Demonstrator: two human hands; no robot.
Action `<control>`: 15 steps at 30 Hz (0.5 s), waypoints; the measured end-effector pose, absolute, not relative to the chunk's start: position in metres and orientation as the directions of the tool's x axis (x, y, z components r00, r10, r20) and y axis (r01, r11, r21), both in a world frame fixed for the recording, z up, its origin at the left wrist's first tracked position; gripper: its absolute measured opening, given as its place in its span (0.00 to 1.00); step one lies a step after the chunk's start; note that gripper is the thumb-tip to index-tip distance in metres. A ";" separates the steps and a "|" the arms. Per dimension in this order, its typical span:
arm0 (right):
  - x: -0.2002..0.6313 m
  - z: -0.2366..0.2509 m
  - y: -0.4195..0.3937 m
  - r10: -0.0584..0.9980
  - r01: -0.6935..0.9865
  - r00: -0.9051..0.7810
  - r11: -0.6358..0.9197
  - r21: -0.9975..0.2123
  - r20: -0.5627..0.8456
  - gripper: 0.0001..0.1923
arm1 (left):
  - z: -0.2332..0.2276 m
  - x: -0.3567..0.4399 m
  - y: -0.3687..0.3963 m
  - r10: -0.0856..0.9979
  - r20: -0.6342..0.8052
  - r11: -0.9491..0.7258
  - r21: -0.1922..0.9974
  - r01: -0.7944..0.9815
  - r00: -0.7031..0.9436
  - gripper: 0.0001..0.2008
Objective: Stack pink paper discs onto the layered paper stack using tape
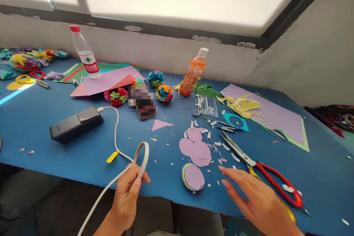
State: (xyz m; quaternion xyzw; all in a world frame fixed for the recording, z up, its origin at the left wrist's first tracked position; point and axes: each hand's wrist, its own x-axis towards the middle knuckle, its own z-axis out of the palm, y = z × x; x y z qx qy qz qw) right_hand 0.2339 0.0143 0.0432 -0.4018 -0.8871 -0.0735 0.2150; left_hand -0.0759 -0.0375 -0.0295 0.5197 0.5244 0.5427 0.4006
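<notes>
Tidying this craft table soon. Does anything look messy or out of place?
Yes. Small paper scraps litter the blue table around the scissors and purple paper circles. The left hand holds a looped white cable.

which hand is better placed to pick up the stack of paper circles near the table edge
Right, most likely. The right hand is open and empty, with its fingertips close beside the stack of paper circles. The left hand is farther off and already holds a loop of white cable.
</notes>
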 end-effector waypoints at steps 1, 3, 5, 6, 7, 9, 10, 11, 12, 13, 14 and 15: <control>0.252 0.037 -0.004 0.757 0.834 -0.479 0.551 -0.041 0.445 0.14 | -0.032 -0.078 -0.040 0.980 0.125 -0.118 0.992 0.050 -0.154 0.13; 0.278 0.024 -0.039 0.843 0.940 -0.278 0.338 -0.053 0.460 0.14 | -0.038 -0.083 -0.043 0.978 0.104 -0.118 0.991 -0.068 -0.183 0.09; 0.290 0.015 -0.066 0.885 0.980 -0.127 0.182 -0.081 0.447 0.12 | -0.040 -0.088 -0.043 0.978 0.100 -0.126 0.982 -0.140 -0.181 0.07; 0.290 0.012 -0.074 0.891 0.987 -0.078 0.133 -0.091 0.446 0.11 | -0.040 -0.090 -0.042 0.982 0.103 -0.127 0.980 -0.153 -0.158 0.07; 0.287 0.010 -0.077 0.890 0.990 -0.048 0.104 -0.099 0.454 0.11 | -0.040 -0.092 -0.041 0.986 0.108 -0.127 0.980 -0.154 -0.127 0.07; 0.276 0.008 -0.072 0.875 0.989 -0.029 0.096 -0.113 0.484 0.10 | -0.036 -0.094 -0.038 0.990 0.121 -0.132 0.981 -0.145 -0.078 0.09; 0.270 0.008 -0.065 0.861 0.985 -0.036 0.115 -0.125 0.507 0.11 | -0.034 -0.095 -0.036 0.990 0.126 -0.135 0.980 -0.144 -0.069 0.09; 0.264 0.008 -0.056 0.857 0.981 -0.047 0.137 -0.139 0.513 0.11 | -0.032 -0.095 -0.035 0.989 0.127 -0.136 0.980 -0.144 -0.069 0.08; 0.259 0.009 -0.047 0.850 0.977 -0.061 0.158 -0.143 0.523 0.12 | -0.030 -0.094 -0.035 0.989 0.126 -0.137 0.980 -0.143 -0.082 0.07; 0.257 0.010 -0.038 0.848 0.975 -0.049 0.155 -0.158 0.527 0.13 | -0.029 -0.093 -0.035 0.988 0.123 -0.135 0.981 -0.136 -0.097 0.07; 0.257 0.011 -0.030 0.850 0.975 -0.012 0.126 -0.181 0.527 0.14 | -0.027 -0.092 -0.035 0.987 0.117 -0.131 0.983 -0.125 -0.112 0.07; 0.259 0.013 -0.023 0.853 0.976 0.036 0.081 -0.201 0.520 0.15 | -0.025 -0.090 -0.036 0.986 0.113 -0.127 0.986 -0.110 -0.124 0.07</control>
